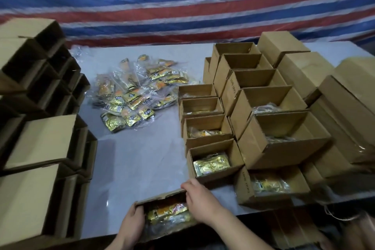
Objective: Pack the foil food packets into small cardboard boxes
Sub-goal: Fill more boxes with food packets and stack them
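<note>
A small open cardboard box sits at the table's near edge with gold foil packets inside. My left hand grips the box's left end, thumb on its rim. My right hand covers the box's right end, its fingers curled over the far rim. A loose pile of foil packets in clear wrap lies mid-table. To the right stand rows of open boxes, some holding packets.
Stacks of empty boxes lying on their sides fill the left. Closed boxes are piled at the back right. The white table cover runs between the stacks. A striped tarp hangs behind.
</note>
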Available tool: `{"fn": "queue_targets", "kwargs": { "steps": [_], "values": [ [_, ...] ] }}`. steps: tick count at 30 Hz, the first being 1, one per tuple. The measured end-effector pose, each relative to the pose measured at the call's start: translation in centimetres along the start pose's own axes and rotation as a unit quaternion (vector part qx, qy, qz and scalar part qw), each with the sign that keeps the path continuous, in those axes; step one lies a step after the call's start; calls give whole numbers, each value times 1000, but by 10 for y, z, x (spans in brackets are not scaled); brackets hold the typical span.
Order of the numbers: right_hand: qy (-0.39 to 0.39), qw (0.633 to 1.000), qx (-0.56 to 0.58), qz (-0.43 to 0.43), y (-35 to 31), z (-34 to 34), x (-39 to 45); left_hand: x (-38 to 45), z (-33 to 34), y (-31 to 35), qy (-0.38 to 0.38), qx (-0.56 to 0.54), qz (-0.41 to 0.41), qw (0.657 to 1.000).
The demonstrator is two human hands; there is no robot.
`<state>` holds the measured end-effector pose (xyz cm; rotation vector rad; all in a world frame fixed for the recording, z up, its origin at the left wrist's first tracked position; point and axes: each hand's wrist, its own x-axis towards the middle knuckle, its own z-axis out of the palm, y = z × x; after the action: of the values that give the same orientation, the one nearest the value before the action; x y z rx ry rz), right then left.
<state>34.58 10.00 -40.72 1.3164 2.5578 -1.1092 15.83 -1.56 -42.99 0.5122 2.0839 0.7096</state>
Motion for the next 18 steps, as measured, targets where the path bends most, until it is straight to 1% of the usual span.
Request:
{"fn": "queue_targets", "kwargs": {
  "steps": [2, 4, 9, 12, 15, 18],
  "values": [
    [3, 1000, 2, 6, 11, 0, -12, -8, 10, -1, -8, 9, 2, 1000],
    [23, 999, 1, 36, 25, -5, -22, -16, 25, 4, -22, 2, 8, 1000],
    [111, 983, -39, 140, 50, -28, -36, -25, 75, 41, -62, -10, 28, 998],
    [157, 971, -63, 171, 57, -37, -41, -23, 97, 65, -68, -32, 38, 996],
    [165, 963, -69, 199, 61, -43, -43, -16, 111, 86, -93, -48, 38, 994],
    [175, 959, -74, 212, 65, -45, -43, -10, 119, 101, -120, -67, 20, 990]
  ]
}}
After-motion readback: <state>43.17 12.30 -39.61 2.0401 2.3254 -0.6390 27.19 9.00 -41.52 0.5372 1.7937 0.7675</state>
